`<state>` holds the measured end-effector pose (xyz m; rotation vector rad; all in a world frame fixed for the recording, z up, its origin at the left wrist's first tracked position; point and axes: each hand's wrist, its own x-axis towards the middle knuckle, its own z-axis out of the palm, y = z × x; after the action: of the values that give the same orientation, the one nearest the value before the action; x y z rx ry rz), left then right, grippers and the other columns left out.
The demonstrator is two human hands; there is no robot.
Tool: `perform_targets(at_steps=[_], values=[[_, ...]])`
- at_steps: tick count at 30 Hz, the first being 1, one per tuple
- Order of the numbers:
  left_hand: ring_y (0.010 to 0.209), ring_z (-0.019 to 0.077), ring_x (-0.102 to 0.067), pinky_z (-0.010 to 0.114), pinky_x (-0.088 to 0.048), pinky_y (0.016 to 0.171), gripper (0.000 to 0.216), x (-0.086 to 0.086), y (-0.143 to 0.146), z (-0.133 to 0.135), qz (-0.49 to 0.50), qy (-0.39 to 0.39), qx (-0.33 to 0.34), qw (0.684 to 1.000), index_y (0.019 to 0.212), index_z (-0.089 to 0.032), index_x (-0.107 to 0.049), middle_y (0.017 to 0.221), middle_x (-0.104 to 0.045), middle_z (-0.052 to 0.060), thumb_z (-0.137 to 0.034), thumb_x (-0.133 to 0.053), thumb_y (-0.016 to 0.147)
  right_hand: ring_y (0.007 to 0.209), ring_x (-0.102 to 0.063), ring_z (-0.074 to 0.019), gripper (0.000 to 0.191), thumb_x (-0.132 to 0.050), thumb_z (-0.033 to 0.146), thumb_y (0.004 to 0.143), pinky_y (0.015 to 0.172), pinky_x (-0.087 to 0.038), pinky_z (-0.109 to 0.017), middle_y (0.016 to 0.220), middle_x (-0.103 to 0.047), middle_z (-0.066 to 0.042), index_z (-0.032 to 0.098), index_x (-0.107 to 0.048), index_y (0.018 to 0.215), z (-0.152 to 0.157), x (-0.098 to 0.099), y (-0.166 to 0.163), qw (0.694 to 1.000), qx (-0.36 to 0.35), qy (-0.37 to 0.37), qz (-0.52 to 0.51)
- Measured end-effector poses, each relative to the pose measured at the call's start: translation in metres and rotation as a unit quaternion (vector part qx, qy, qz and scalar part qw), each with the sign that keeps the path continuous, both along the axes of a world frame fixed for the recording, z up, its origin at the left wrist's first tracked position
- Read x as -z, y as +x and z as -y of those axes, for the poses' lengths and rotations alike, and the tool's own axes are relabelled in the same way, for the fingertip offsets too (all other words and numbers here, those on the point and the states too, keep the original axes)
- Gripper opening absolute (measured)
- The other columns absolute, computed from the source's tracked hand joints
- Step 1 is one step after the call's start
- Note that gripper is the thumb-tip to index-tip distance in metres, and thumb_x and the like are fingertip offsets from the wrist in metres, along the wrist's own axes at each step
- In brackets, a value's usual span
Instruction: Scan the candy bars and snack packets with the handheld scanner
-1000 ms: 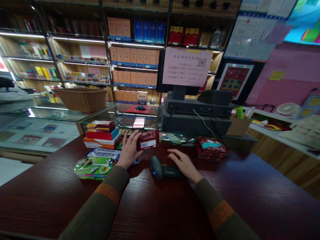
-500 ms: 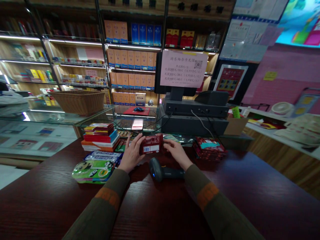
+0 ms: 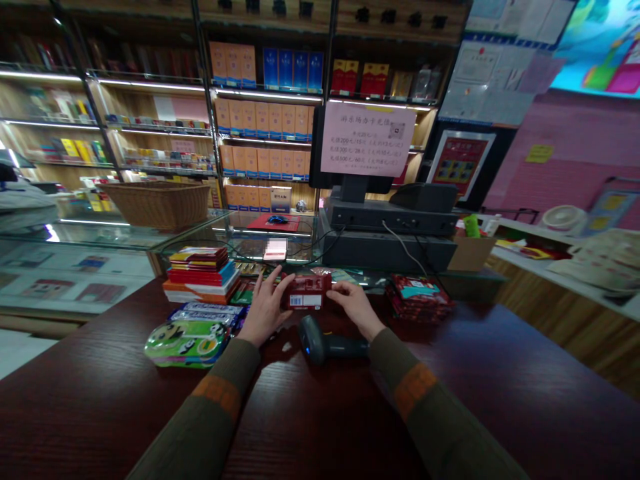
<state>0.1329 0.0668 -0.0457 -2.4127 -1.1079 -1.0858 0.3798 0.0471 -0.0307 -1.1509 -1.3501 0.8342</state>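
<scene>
Between my two hands is a small dark red packet (image 3: 307, 293), its white barcode label facing me. My left hand (image 3: 267, 308) grips its left side, the thumb near the lower corner and the other fingers behind the top. My right hand (image 3: 353, 305) pinches the packet's right edge. Just below, a black barcode scanner (image 3: 330, 343) lies on the dark wooden counter, a blue light showing on its head. To the right of my right hand sits a stack of dark red packets (image 3: 419, 298).
Left of my left hand stand a pile of red, blue and orange packs (image 3: 200, 277), purple packets (image 3: 207, 312) and a green panda-print package (image 3: 186, 343). A monitor stand and black cash register unit (image 3: 385, 247) stand behind. A wicker basket (image 3: 159, 203) rests on the glass case.
The red packet has tilted a little and shifted slightly right and down between my hands. My left fingers have shifted slightly. The scanner and the stacks have not moved.
</scene>
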Motion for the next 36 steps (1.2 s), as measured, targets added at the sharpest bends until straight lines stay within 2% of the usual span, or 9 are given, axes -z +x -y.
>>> perform_targets(at_steps=[3, 7, 13, 18, 22, 28, 30, 33, 36], values=[[0.126, 0.0290, -0.054, 0.056, -0.026, 0.120, 0.089, 0.001, 0.000, -0.002, -0.005, -0.010, -0.012, 1.000, 0.151, -0.026, -0.030, 0.130, -0.059, 0.011, -0.023, -0.077, 0.075, 0.058, -0.056, -0.0153, 0.027, -0.075, 0.044, 0.066, 0.060, -0.042, -0.028, 0.060, -0.062, 0.004, 0.022, -0.061, 0.073, -0.002, 0.001, -0.002, 1.000, 0.009, 0.000, -0.008], [0.108, 0.0277, -0.058, 0.052, -0.035, 0.112, 0.092, 0.004, 0.000, -0.005, -0.008, -0.009, -0.029, 1.000, 0.154, -0.026, -0.027, 0.107, -0.062, 0.006, -0.028, -0.076, 0.077, 0.052, -0.056, -0.0153, 0.026, -0.072, 0.043, 0.068, 0.055, -0.041, -0.027, 0.055, -0.063, 0.003, 0.022, -0.059, 0.075, -0.004, 0.001, -0.007, 1.000, 0.015, -0.016, -0.019], [0.111, 0.0305, -0.055, 0.048, -0.043, 0.101, 0.097, 0.008, 0.003, -0.007, 0.033, -0.077, 0.000, 0.997, 0.157, -0.026, -0.021, 0.117, -0.062, 0.009, -0.033, -0.076, 0.076, 0.059, -0.063, -0.0168, 0.023, -0.070, 0.042, 0.070, 0.060, -0.046, -0.028, 0.063, -0.070, -0.001, 0.022, -0.059, 0.074, -0.006, 0.002, -0.010, 0.999, 0.042, -0.029, -0.012], [0.119, 0.0279, -0.055, 0.053, -0.033, 0.113, 0.086, 0.008, 0.004, -0.004, 0.048, -0.113, 0.050, 0.991, 0.159, -0.026, -0.015, 0.132, -0.060, 0.010, -0.029, -0.062, 0.086, 0.064, -0.066, -0.0185, 0.020, -0.068, 0.040, 0.071, 0.062, -0.048, -0.030, 0.063, -0.072, -0.001, 0.022, -0.061, 0.072, -0.009, 0.002, -0.007, 0.996, 0.081, -0.035, 0.008], [0.114, 0.0211, -0.059, 0.052, -0.029, 0.117, 0.069, 0.008, 0.002, -0.006, 0.049, -0.115, 0.045, 0.991, 0.158, -0.030, -0.022, 0.126, -0.065, 0.005, -0.018, -0.045, 0.093, 0.065, -0.066, -0.0185, 0.018, -0.066, 0.039, 0.071, 0.062, -0.047, -0.030, 0.065, -0.072, -0.001, 0.022, -0.062, 0.073, -0.008, 0.001, -0.006, 0.996, 0.086, -0.031, 0.002], [0.103, 0.0174, -0.064, 0.051, -0.030, 0.117, 0.063, 0.007, 0.003, -0.010, 0.106, -0.096, 0.053, 0.988, 0.154, -0.027, -0.026, 0.098, -0.068, -0.001, -0.022, -0.049, 0.095, 0.066, -0.066, -0.0195, 0.024, -0.071, 0.043, 0.070, 0.063, -0.048, -0.031, 0.068, -0.073, -0.004, 0.021, -0.062, 0.073, -0.001, -0.002, -0.002, 0.997, 0.075, -0.017, -0.031], [0.099, 0.0180, -0.066, 0.051, -0.030, 0.117, 0.056, 0.007, 0.004, -0.011, 0.132, -0.083, 0.046, 0.987, 0.147, -0.024, -0.036, 0.090, -0.068, -0.002, -0.023, -0.053, 0.094, 0.070, -0.068, -0.0211, 0.025, -0.073, 0.044, 0.068, 0.066, -0.050, -0.032, 0.071, -0.074, -0.005, 0.021, -0.063, 0.073, 0.001, -0.003, 0.000, 0.996, 0.069, -0.021, -0.047], [0.095, 0.0198, -0.067, 0.052, -0.030, 0.116, 0.022, 0.005, 0.006, -0.011, 0.129, -0.058, 0.030, 0.990, 0.113, -0.023, -0.060, 0.090, -0.071, 0.000, -0.027, -0.058, 0.092, 0.075, -0.070, -0.0229, 0.023, -0.076, 0.041, 0.065, 0.070, -0.053, -0.034, 0.073, -0.074, -0.005, 0.021, -0.067, 0.071, 0.005, -0.004, 0.005, 0.995, 0.071, -0.032, -0.066], [0.092, 0.0199, -0.068, 0.053, -0.029, 0.116, 0.006, 0.000, 0.009, -0.007, 0.108, -0.050, 0.027, 0.993, 0.091, -0.024, -0.064, 0.091, -0.074, 0.000, -0.027, -0.059, 0.091, 0.076, -0.071, -0.0233, 0.020, -0.076, 0.040, 0.065, 0.071, -0.055, -0.035, 0.073, -0.074, -0.004, 0.021, -0.067, 0.068, 0.010, -0.008, 0.010, 0.993, 0.079, -0.037, -0.079]])
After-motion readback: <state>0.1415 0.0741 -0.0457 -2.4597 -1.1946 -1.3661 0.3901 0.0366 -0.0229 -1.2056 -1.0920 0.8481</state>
